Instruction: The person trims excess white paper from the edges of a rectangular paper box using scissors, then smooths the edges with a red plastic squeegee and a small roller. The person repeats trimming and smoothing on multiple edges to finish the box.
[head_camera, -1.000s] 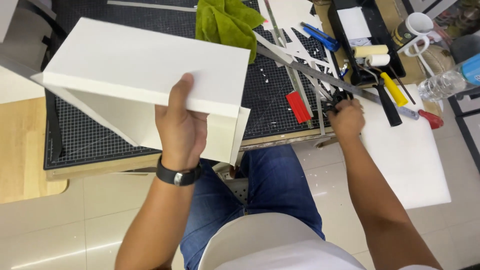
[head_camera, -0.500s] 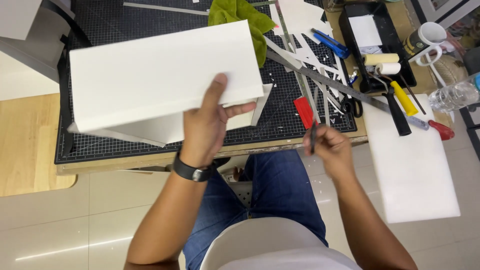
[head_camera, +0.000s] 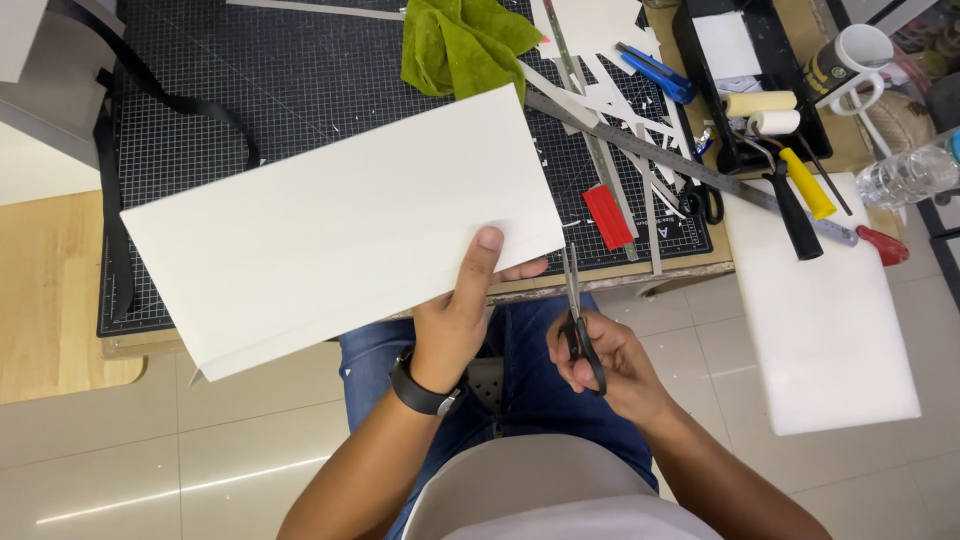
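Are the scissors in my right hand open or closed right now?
Closed: the scissors in the right hand show their blades together as one thin line pointing up.

What I'm counting around my hands

I'm holding one white board (head_camera: 330, 235) and one pair of scissors (head_camera: 577, 315); lying ahead I'm seeing one green cloth (head_camera: 462, 42), one metal ruler (head_camera: 680, 160), two small paint rollers (head_camera: 770, 112), one red block (head_camera: 608, 216), one mug (head_camera: 850, 55).
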